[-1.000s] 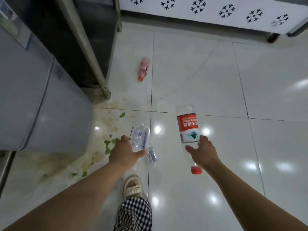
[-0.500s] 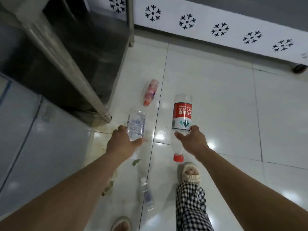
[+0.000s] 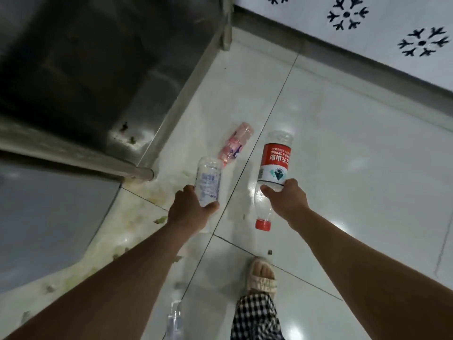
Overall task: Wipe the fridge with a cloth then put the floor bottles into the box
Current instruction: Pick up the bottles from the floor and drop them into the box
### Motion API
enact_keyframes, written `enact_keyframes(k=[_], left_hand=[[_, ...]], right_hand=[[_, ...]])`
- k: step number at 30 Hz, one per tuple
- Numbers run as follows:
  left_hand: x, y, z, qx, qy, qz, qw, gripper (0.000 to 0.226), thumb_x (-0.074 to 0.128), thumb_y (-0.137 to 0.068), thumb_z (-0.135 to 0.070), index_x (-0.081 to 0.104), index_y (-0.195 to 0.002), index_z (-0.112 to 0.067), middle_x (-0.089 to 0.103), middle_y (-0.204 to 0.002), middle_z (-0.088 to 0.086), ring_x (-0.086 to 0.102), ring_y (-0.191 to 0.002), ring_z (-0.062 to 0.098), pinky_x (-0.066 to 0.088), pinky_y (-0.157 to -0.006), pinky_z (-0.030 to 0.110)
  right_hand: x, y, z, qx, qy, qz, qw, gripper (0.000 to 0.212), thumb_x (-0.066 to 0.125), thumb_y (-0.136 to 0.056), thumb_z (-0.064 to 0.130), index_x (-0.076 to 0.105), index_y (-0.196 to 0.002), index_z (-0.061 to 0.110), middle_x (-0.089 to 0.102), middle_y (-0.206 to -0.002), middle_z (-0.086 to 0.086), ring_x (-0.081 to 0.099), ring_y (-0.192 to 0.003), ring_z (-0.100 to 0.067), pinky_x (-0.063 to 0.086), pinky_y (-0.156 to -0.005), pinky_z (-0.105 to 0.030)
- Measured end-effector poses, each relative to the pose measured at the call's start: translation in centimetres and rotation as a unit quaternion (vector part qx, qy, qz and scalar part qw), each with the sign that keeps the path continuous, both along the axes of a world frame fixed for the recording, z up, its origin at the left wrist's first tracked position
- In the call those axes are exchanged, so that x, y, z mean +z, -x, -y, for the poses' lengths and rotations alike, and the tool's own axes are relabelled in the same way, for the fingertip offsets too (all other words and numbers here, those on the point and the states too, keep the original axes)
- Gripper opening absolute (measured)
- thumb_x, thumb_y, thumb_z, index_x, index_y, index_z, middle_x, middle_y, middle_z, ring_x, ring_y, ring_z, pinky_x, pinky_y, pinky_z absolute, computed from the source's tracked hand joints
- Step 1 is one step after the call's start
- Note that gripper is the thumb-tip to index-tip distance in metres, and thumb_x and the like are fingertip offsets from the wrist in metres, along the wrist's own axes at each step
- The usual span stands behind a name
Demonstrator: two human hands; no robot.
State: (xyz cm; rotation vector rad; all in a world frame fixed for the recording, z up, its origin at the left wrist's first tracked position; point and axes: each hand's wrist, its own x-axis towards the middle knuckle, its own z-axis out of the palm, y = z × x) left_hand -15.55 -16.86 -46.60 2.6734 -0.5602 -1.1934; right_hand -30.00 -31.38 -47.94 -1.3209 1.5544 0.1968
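- The left hand (image 3: 188, 212) grips a clear blue-printed bottle (image 3: 207, 184).
- The right hand (image 3: 288, 201) grips a red-labelled water bottle (image 3: 274, 165) (cap down).
- A pink bottle (image 3: 235, 144) lies on the floor tiles (image 3: 355, 155), just beyond both.

Single head-worn view, looking steeply down, close over floor (image 3: 343, 155), edges perhaps distorted

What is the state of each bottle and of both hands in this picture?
Left hands side, left hand: grips the clear bottle.
Clear bottle: held, off the floor.
Right hand: grips the red-label bottle.
Red-label bottle: held, red cap on, cap toward the person.
Pink bottle: lying on the floor.
Small clear bottle: lying on the floor, blurred.
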Motion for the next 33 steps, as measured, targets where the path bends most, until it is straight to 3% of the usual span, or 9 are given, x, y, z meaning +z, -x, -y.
enact_keyframes(k=[9,14,21,25,29,33], left_hand=[[-11.9,0.4,8.8,-0.089,-0.017,0.013,0.996,0.074,0.064,-0.079,-0.052,0.036,-0.132,-0.007,0.048,-0.124,0.015,0.054,-0.109,0.03,0.049,-0.088,0.04],[-20.3,0.4,13.5,-0.123,0.011,0.017,0.992,0.077,0.064,-0.081,-0.05,0.031,-0.136,-0.007,0.047,-0.127,0.016,0.052,-0.112,0.03,0.044,-0.085,0.036],[-28.2,1.2,16.2,-0.086,0.066,0.065,0.992,0.079,0.064,-0.083,-0.047,0.028,-0.14,-0.005,0.046,-0.134,0.015,0.05,-0.119,0.032,0.046,-0.094,0.042],[-29.1,1.8,16.9,-0.08,0.066,0.099,0.99,0.063,0.063,-0.086,-0.041,0.035,-0.131,-0.006,0.048,-0.127,0.015,0.053,-0.112,0.03,0.045,-0.084,0.037],[-27.3,1.5,16.5,-0.105,0.061,0.087,0.989,0.061,0.063,-0.087,-0.035,0.034,-0.132,-0.007,0.047,-0.128,0.015,0.053,-0.112,0.029,0.043,-0.079,0.033],[-22.5,0.9,14.4,-0.145,0.025,0.073,0.986,0.064,0.065,-0.085,-0.03,0.032,-0.135,-0.008,0.043,-0.131,0.016,0.048,-0.118,0.03,0.043,-0.087,0.039]], right_hand=[[-12.3,0.6,5.1,0.016,-0.02,-0.027,0.999,0.05,0.066,-0.088,0.031,0.04,-0.126,0.011,0.052,-0.105,-0.003,0.056,-0.086,-0.019,0.041,-0.049,-0.02],[-19.4,-0.5,7.8,0.023,0.029,-0.036,0.999,0.051,0.068,-0.086,0.032,0.042,-0.124,0.008,0.058,-0.116,-0.01,0.058,-0.092,-0.024,0.048,-0.07,-0.031],[-26.6,-1.4,10.1,0.03,0.055,-0.044,0.997,0.055,0.067,-0.086,0.032,0.037,-0.128,0.011,0.056,-0.12,-0.009,0.061,-0.103,-0.026,0.054,-0.083,-0.037],[-27.4,-1.9,10.1,0.05,0.038,-0.036,0.997,0.062,0.067,-0.086,0.032,0.033,-0.134,0.012,0.053,-0.126,-0.011,0.059,-0.109,-0.029,0.052,-0.091,-0.045],[-25.4,-1.1,8.9,0.143,0.048,-0.067,0.986,0.065,0.067,-0.085,0.028,0.031,-0.136,0.009,0.05,-0.127,-0.013,0.055,-0.111,-0.032,0.051,-0.093,-0.047],[-20.3,0.2,7.5,0.239,0.076,-0.094,0.963,0.068,0.068,-0.084,0.03,0.032,-0.138,0.009,0.045,-0.133,-0.013,0.045,-0.12,-0.031,0.044,-0.099,-0.043]])
